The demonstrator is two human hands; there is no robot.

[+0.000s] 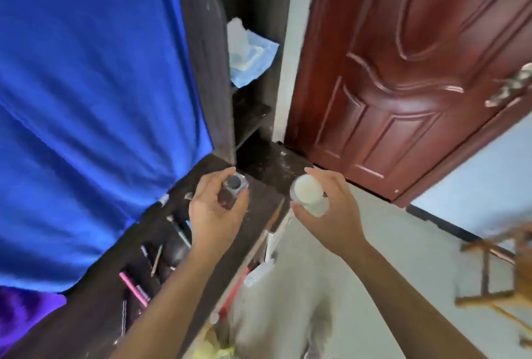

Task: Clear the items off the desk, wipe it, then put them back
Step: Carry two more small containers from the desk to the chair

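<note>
My left hand [214, 209] grips a small dark bottle with a square silver cap [233, 188], held just above the far end of the dark wooden desk [98, 309]. To its right, past the desk's edge and over the floor, my right hand [331, 203] holds a round clear jar with pale cream contents [308, 190]. Several pens and pencils, one of them a pink pen [133, 286], lie on the desk below my left forearm. A light blue cloth [250, 55] sits on a shelf of the dark unit behind the desk.
A blue curtain [86, 99] hangs along the left over the desk. A red-brown door [403, 70] stands at the right. A wooden stool [501, 275] is at the far right on the grey floor. Bottles and clutter [221, 330] sit below the desk's edge.
</note>
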